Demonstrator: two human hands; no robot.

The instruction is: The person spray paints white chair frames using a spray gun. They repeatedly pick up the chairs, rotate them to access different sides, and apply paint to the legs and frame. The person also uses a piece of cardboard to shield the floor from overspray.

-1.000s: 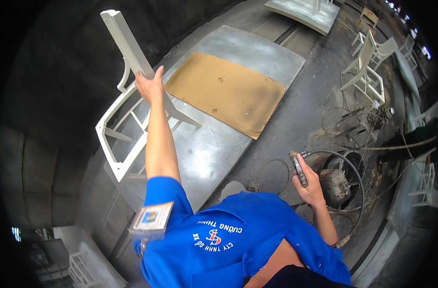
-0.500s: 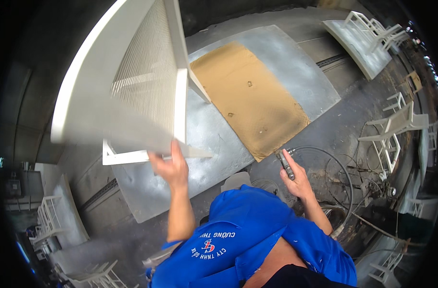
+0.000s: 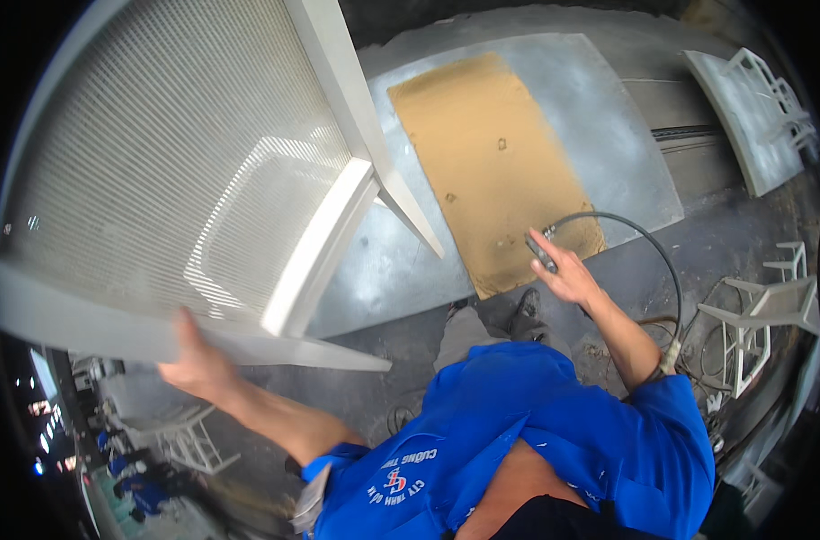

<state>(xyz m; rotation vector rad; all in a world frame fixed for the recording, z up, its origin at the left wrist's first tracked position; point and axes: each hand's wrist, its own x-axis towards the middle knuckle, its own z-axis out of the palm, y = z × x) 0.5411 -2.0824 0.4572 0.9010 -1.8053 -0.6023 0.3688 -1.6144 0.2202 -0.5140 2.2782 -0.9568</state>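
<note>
A white chair (image 3: pixel 158 135) with a finely slatted panel fills the upper left, tilted and close to me. My left hand (image 3: pixel 203 364) is closed on its lower frame edge, the thumb over the top. The hand is a little blurred. At the middle right, my right hand (image 3: pixel 567 273) grips a small dark metal spray gun (image 3: pixel 541 254). A black hose (image 3: pixel 673 279) runs from the gun and curves back beside my right forearm. Beneath the gun lies a brown cardboard sheet (image 3: pixel 495 171) on a grey board (image 3: pixel 608 135).
Another board (image 3: pixel 743 126) with white chair frames (image 3: pixel 774 99) stands at the far right. More white chairs (image 3: pixel 770 306) and coiled hoses are on the floor at the right. A white frame (image 3: pixel 194 441) and a person in blue (image 3: pixel 144 495) are at the lower left.
My left hand has moved left and nearer me, swinging the chair leftward and turning its slatted panel more toward me. My right hand has risen with the spray gun, now over the cardboard's near edge.
</note>
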